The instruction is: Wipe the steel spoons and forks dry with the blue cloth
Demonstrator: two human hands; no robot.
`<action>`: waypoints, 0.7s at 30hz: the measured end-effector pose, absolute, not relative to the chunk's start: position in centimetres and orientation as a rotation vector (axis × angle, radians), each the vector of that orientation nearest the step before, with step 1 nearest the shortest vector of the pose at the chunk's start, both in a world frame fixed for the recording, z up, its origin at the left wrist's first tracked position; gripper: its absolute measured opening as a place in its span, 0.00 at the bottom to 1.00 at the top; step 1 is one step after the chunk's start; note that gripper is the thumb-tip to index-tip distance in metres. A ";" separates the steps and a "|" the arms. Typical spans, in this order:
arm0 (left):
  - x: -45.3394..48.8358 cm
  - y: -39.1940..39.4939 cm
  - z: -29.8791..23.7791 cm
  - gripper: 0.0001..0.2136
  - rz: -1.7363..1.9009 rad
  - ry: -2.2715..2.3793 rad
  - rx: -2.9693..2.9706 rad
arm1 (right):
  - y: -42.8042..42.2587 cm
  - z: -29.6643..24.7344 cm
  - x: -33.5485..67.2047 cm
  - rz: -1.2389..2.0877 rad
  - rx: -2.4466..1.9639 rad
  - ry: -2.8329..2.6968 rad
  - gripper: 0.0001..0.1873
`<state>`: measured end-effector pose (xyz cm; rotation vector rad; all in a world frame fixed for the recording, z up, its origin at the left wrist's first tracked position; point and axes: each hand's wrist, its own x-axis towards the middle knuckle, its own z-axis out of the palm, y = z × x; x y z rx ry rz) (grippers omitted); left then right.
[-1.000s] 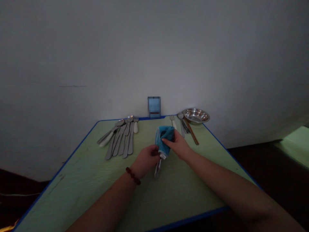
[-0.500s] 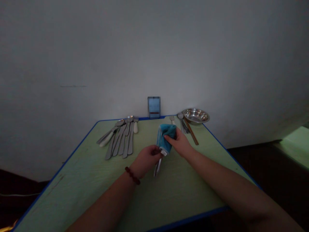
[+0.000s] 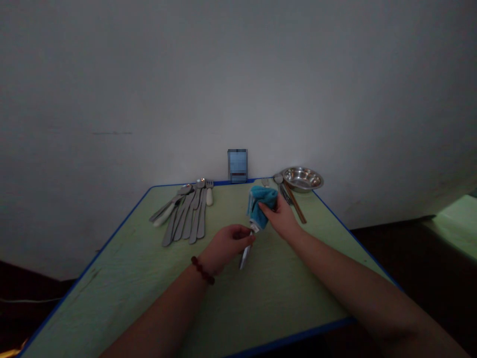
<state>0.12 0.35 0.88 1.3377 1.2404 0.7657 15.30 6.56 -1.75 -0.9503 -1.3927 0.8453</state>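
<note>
A metal utensil [image 3: 244,257] juts from the curled, closed left hand [image 3: 227,243], held above the green worktop [image 3: 268,293]. The right hand [image 3: 282,217] pinches a blue cloth [image 3: 263,205] between thumb and fingers, its lower end just beside the left hand. If either grip loosened, the utensil could slip, drop onto the worktop, and perhaps strike the laid-out cutlery [image 3: 184,214] to the left.
</note>
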 end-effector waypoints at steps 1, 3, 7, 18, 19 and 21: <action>0.1 0.4 0.9 0.10 0.750 1.250 1.355 | 6.6 -1.7 15.3 0.826 -0.956 -1.393 0.14; 0.0 0.3 0.9 0.10 0.709 1.258 1.403 | 6.5 -1.6 15.3 0.791 -0.960 -1.388 0.14; -0.2 0.4 1.1 0.10 0.662 1.254 1.488 | 6.6 -1.4 15.3 0.756 -0.929 -1.368 0.15; -0.2 0.5 1.1 0.10 0.714 1.259 1.507 | 6.4 -1.3 15.0 0.847 -0.904 -1.318 0.19; -0.2 0.5 1.0 0.09 0.714 1.261 1.525 | 6.3 -1.4 14.9 0.872 -0.905 -1.311 0.19; -0.3 0.6 0.9 0.09 0.722 1.265 1.569 | 6.3 -1.4 14.8 0.935 -0.887 -1.292 0.19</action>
